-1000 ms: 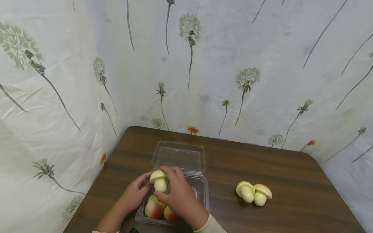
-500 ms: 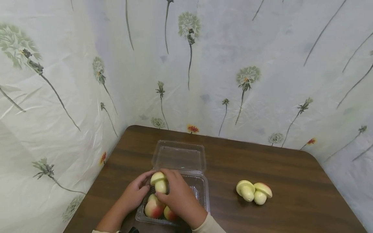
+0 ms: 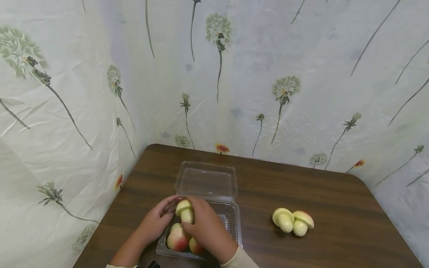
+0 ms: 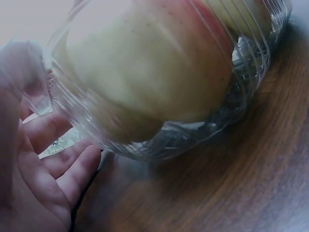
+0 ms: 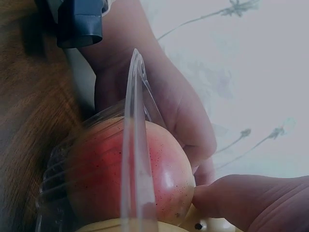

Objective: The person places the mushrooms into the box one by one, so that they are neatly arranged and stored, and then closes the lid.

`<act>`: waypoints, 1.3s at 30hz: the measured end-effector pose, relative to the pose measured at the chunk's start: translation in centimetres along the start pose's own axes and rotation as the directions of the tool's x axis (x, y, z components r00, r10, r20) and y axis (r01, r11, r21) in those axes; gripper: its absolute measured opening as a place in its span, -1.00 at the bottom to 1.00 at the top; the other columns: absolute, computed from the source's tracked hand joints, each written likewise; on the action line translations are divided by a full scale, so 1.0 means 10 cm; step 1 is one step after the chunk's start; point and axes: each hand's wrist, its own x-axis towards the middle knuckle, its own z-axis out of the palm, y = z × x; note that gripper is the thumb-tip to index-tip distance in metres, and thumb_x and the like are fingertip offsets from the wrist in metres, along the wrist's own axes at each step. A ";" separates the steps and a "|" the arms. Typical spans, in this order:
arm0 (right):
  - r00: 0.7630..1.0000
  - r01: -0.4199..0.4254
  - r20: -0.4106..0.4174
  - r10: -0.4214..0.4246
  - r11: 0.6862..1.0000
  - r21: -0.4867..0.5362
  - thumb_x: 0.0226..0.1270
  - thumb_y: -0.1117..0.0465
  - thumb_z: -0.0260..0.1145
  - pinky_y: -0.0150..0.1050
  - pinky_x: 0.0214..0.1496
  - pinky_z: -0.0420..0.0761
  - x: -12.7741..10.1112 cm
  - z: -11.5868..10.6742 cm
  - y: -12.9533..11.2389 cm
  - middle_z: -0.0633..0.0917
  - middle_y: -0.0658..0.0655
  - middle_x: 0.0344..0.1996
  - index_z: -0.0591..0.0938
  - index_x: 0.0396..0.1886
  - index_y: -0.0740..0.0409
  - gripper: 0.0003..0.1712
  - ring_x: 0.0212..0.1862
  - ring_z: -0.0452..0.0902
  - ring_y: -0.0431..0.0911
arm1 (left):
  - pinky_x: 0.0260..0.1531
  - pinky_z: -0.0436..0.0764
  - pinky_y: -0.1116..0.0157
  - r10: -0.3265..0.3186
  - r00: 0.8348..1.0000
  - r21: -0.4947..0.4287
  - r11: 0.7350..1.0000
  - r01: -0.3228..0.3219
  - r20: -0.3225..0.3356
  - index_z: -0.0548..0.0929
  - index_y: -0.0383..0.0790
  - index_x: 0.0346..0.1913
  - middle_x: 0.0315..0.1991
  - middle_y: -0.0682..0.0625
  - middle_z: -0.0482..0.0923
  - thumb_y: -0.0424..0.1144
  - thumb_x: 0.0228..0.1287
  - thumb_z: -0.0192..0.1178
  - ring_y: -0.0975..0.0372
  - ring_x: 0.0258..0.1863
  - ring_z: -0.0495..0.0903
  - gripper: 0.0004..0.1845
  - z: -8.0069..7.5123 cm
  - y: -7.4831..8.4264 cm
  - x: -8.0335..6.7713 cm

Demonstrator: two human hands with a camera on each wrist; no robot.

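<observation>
A cream-yellow mushroom-shaped piece [image 3: 185, 211] is held by its right side in my right hand [image 3: 206, 223], over the open clear plastic clamshell container [image 3: 238, 227]. My left hand [image 3: 156, 221] holds the container's left wall, its fingers [image 4: 77, 164] against the outside and its thumb near the rim. Inside, below the held piece, lie rounded yellow pieces with red blush [image 3: 178, 239]. One speckled red-and-yellow piece [image 5: 166, 164] shows near the right thumb [image 5: 231, 198] in the right wrist view, close behind the plastic rim.
The container's clear lid [image 3: 206, 180] lies folded back on the brown wooden table [image 3: 268, 186]. Two more mushroom-shaped pieces [image 3: 283, 220] lie side by side on the table to the right. Flower-printed sheeting [image 3: 251, 74] hangs behind and at the left.
My right hand, holding the mushroom-shaped piece, has moved slightly lower and to the right over the container. The left hand remains at the container's left side.
</observation>
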 end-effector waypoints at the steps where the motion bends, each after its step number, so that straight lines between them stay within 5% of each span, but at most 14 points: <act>1: 1.000 -0.012 0.003 0.012 1.000 0.006 0.22 0.06 0.55 -0.02 -0.03 0.67 0.00 0.00 0.00 0.61 0.15 0.24 0.47 0.50 0.03 -0.15 0.09 0.61 -0.03 | 0.30 0.42 0.52 0.001 1.000 0.003 1.000 -0.001 0.001 0.33 -0.13 0.57 0.54 -0.09 0.39 -0.48 0.52 -0.06 -0.03 0.56 0.32 -0.39 0.00 0.00 0.00; 16: 0.998 -0.049 0.052 0.047 0.998 0.035 0.30 0.14 0.48 -0.22 -0.27 0.56 -0.01 -0.01 0.05 0.55 0.15 0.12 0.63 0.24 0.08 -0.49 -0.28 0.49 -0.18 | 0.26 0.45 0.49 0.000 1.000 0.030 1.000 0.000 0.002 0.31 -0.14 0.59 0.53 -0.14 0.39 -0.50 0.49 -0.07 -0.12 0.46 0.45 -0.36 0.00 0.00 0.00; 24: 0.999 -0.033 0.041 0.031 0.999 0.038 0.34 0.10 0.47 -0.12 -0.14 0.64 -0.02 -0.02 0.03 0.57 0.16 0.13 0.64 0.23 0.10 -0.50 -0.14 0.56 -0.12 | 0.27 0.46 0.48 -0.015 1.000 0.018 1.000 0.015 0.006 0.32 -0.13 0.59 0.54 -0.14 0.38 -0.49 0.51 -0.06 -0.12 0.47 0.44 -0.37 0.00 0.01 0.00; 29: 1.000 -0.011 0.004 0.011 1.000 0.012 0.42 0.01 0.39 -0.02 0.01 0.71 -0.04 -0.06 0.01 0.62 0.14 0.12 0.67 0.17 0.10 -0.57 0.04 0.65 -0.02 | 0.39 0.50 0.18 -0.018 1.000 0.034 0.999 0.017 0.006 0.33 -0.10 0.58 0.54 -0.12 0.38 -0.48 0.52 -0.07 -0.10 0.45 0.47 -0.38 0.00 0.02 0.00; 35: 1.000 0.022 0.002 -0.022 0.995 -0.102 0.42 0.04 0.35 -0.36 -0.45 0.50 -0.10 -0.10 0.00 0.61 0.00 -0.29 0.71 -0.29 0.07 -0.80 -0.47 0.40 -0.26 | 0.44 0.44 0.00 -0.019 1.000 0.045 0.999 0.019 0.008 0.33 -0.08 0.58 0.54 -0.12 0.38 -0.48 0.51 -0.08 -0.09 0.45 0.47 -0.37 0.01 0.02 -0.01; 39: 0.998 0.058 0.022 -0.056 0.988 -0.145 0.42 0.03 0.35 -0.37 -0.50 0.46 -0.11 -0.10 0.03 0.58 -0.08 -0.39 0.72 -0.38 0.02 -0.79 -0.51 0.39 -0.29 | 0.43 0.45 0.09 -0.019 1.000 0.041 0.999 0.019 0.012 0.33 -0.07 0.58 0.54 -0.11 0.38 -0.48 0.52 -0.08 -0.08 0.46 0.46 -0.37 0.01 0.03 -0.01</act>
